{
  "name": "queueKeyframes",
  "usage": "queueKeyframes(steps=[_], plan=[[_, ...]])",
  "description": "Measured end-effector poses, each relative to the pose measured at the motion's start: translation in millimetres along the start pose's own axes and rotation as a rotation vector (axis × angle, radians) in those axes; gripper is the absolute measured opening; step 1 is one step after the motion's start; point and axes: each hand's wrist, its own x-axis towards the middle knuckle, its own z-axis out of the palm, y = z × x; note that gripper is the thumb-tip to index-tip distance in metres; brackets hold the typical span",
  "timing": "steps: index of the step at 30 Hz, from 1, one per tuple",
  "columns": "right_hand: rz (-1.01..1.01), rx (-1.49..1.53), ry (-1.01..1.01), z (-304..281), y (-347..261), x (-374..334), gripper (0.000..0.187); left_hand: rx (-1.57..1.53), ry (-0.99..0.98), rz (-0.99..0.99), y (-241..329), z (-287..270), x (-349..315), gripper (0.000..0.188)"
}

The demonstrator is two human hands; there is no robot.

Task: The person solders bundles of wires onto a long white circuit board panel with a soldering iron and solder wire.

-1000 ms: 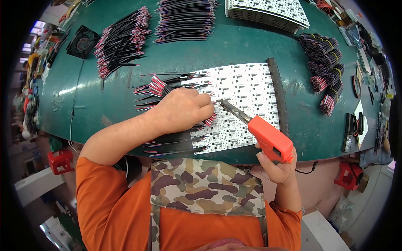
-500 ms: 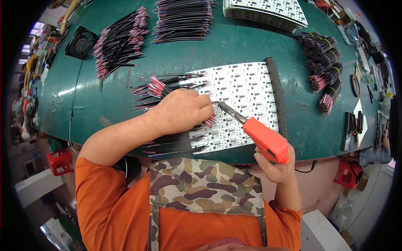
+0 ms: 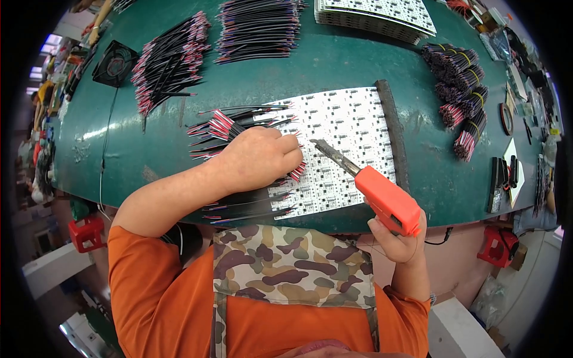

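Iron [image 3: 388, 200] clamped in right hand [image 3: 399, 240], tip [image 3: 316, 144] just off left hand [image 3: 261, 156] at 3 o'clock. Left hand wrapped round wire bundle [image 3: 225, 126] over edge of white board sheet [image 3: 343, 128], bundle's red-white ends at 10. Imo: steady bundle, short dabs, tip clear of fingers [image 3: 290, 154].

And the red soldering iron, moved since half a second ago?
Yes: the red soldering iron has shifted right, toward the black bar beside the white circuit sheet.
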Motion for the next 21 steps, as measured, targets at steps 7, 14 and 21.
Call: queueKeyframes(steps=[7, 14, 21], plan=[[-0.033, -0.006, 0.0, 5, 6, 0, 0.05, -0.064, 0.004, 0.009, -7, -2, 1, 0.02], [-0.043, -0.012, -0.029, 6, 5, 2, 0.049, -0.096, -0.013, 0.028, -11, -3, 1, 0.027], [-0.007, -0.016, -0.013, 7, 3, -1, 0.049, -0.084, -0.048, 0.031, -10, -6, 2, 0.027]])
